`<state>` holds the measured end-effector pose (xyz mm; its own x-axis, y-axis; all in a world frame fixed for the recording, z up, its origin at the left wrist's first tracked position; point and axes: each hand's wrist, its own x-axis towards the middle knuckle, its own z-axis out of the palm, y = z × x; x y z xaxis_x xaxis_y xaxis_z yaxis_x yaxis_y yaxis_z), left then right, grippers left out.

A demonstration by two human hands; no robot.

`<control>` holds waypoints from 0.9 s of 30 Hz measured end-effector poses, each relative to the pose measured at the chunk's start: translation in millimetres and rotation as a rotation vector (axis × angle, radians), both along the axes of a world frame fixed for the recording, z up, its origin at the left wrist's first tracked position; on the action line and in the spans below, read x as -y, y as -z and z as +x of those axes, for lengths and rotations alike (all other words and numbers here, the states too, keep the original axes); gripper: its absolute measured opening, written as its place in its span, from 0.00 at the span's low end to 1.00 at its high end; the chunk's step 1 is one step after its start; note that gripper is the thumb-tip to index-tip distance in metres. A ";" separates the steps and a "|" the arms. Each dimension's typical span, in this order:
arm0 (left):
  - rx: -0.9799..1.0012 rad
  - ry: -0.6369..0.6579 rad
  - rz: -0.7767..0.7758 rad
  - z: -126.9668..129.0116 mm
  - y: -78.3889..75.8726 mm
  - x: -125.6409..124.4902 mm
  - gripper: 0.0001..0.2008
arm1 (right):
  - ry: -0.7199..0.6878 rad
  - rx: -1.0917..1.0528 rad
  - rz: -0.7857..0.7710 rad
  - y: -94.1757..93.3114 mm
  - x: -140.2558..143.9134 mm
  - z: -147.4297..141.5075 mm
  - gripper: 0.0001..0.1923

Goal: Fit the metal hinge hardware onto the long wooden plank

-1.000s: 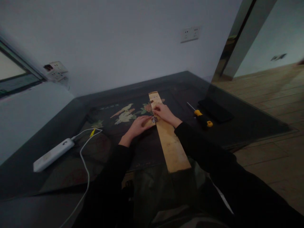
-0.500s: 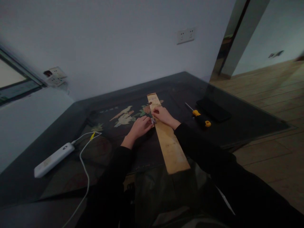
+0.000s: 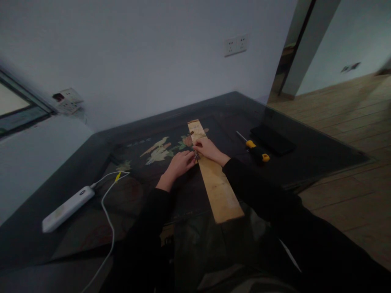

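A long, flat wooden board (image 3: 218, 189) lies on the dark table, its near end reaching past the front edge. At its left edge sits a small metal piece (image 3: 197, 155), too small to name surely. My left hand (image 3: 180, 165) is closed, its fingertips at that metal piece from the left. My right hand (image 3: 208, 149) rests over the board, thumb and fingers pinched at the same metal piece. To the right lies a screwdriver (image 3: 253, 148) with a yellow and black handle, its shaft pointing away from me.
A dark flat object (image 3: 273, 139) lies beyond the screwdriver. On the left a white power bank (image 3: 69, 208) has a white cable (image 3: 110, 221) running toward me. Painted birds and flowers decorate the table (image 3: 314, 156), which stands against the wall.
My right fingers have shifted slightly toward the metal piece and my left fingertips. The board stays in place; the view has moved a little.
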<state>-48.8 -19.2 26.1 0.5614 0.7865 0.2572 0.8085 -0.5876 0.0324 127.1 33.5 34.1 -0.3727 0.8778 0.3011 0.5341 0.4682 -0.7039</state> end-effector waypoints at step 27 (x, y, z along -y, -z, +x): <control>0.310 -0.029 -0.007 1.8 0.4 15.1 0.07 | -0.103 -0.496 -0.613 -10.8 19.6 -11.6 0.12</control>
<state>-47.0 -34.3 25.8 0.4339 0.8034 0.4077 0.7759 -0.5632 0.2841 115.5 13.9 44.9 -0.4102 0.9091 -0.0724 0.0660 -0.0496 -0.9966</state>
